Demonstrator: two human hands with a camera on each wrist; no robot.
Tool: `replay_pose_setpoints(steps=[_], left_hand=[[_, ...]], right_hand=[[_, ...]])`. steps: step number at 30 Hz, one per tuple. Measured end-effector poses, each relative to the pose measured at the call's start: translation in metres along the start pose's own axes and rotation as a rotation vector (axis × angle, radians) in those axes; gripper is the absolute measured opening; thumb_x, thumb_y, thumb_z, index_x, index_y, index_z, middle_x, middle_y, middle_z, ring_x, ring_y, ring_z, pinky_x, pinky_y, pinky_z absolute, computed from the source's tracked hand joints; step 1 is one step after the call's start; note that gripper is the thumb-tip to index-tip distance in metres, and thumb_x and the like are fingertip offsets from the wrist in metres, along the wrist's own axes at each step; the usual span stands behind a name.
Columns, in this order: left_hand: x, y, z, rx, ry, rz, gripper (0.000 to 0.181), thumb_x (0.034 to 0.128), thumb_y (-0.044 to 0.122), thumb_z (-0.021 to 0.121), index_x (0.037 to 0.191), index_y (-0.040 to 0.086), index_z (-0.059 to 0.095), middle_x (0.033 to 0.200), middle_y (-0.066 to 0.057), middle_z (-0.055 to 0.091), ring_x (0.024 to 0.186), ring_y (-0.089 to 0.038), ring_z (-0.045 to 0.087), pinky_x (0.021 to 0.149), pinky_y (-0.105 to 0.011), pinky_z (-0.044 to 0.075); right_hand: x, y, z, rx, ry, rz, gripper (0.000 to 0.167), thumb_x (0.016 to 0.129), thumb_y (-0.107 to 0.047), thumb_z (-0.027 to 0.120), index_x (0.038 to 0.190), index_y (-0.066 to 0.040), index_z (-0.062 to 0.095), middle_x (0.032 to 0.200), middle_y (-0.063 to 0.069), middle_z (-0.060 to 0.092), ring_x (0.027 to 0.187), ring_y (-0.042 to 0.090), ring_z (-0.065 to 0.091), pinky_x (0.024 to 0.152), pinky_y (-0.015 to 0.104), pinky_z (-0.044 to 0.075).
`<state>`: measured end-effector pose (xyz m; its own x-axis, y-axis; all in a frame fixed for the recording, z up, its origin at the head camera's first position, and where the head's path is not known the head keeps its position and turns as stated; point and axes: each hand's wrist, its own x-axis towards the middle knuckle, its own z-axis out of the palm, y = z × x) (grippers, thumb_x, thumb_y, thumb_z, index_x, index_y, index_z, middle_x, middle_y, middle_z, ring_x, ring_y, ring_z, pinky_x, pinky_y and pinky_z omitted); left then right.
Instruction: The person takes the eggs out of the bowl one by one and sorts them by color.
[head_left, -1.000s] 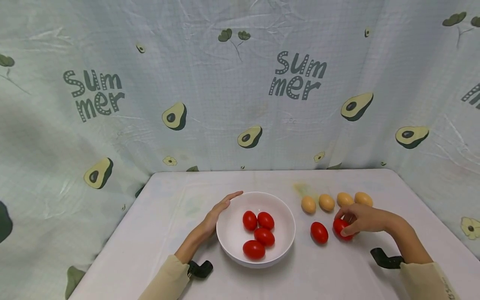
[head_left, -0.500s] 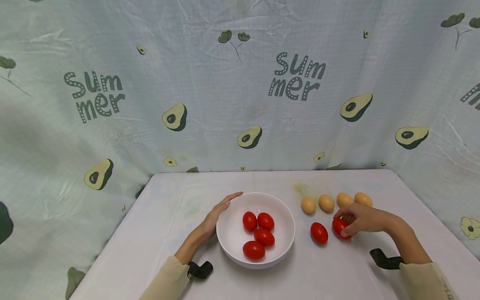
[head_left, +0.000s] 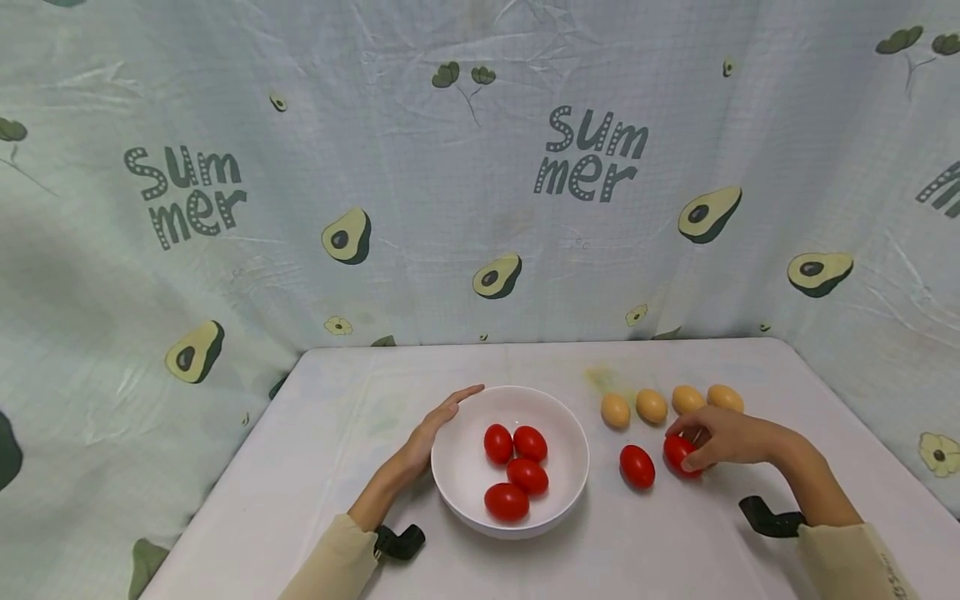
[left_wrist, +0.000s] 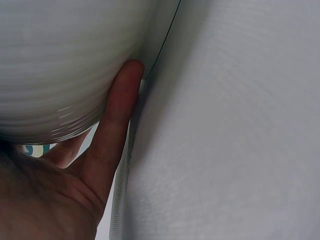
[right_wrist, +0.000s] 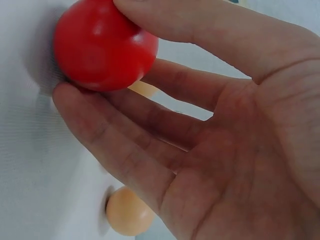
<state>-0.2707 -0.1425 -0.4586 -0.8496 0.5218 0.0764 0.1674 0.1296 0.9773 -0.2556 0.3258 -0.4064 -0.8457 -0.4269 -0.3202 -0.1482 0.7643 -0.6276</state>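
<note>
A white bowl [head_left: 465, 450] stands mid-table with several red egg-shaped pieces [head_left: 507, 502] inside. Against its left side rests my left hand [head_left: 429, 432], fingers fairly straight; in the left wrist view the hand [left_wrist: 95, 165] touches the outer wall of the bowl [left_wrist: 60, 60]. My right hand [head_left: 727, 437] pinches a red egg [head_left: 677, 451] on the table between thumb and fingers. The right wrist view shows the hand [right_wrist: 200, 130] around that red egg [right_wrist: 100, 47], its underside close to the cloth. Another red egg [head_left: 637, 467] lies between the bowl and my right hand.
Several yellow eggs [head_left: 652, 406] lie in a row behind the red ones, the two rightmost just beyond my right fingers. The table [head_left: 360, 392] has a pale cover, and a printed curtain [head_left: 420, 183] hangs behind it.
</note>
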Motion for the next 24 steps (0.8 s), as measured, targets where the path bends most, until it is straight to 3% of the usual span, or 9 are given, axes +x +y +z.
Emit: replay_pose_setpoints(steps=[15,24], left_hand=[[-0.0006,0.0001,-0.0006,0.006,0.003,-0.001,0.055,0.1117,0.039,0.019,0.163,0.023,0.031,0.172,-0.007,0.026,0.155,-0.034,0.032,0.12,-0.04,0.042],[-0.0004,0.0003,-0.0007,-0.006,-0.004,0.005,0.055,0.1117,0.039,0.018,0.163,0.022,0.03,0.171,-0.008,0.026,0.154,-0.035,0.034,0.116,-0.032,0.045]], right_hand=[[-0.001,-0.0038,-0.0008,-0.031,0.001,0.013,0.052,0.081,-0.013,0.08,0.129,0.0,0.063,0.114,0.009,0.067,0.103,0.023,0.06,0.085,0.044,0.059],[-0.0021,-0.0056,-0.0015,-0.029,-0.003,0.017,0.054,0.082,-0.013,0.081,0.131,-0.001,0.062,0.115,0.009,0.066,0.105,0.024,0.059,0.085,0.045,0.059]])
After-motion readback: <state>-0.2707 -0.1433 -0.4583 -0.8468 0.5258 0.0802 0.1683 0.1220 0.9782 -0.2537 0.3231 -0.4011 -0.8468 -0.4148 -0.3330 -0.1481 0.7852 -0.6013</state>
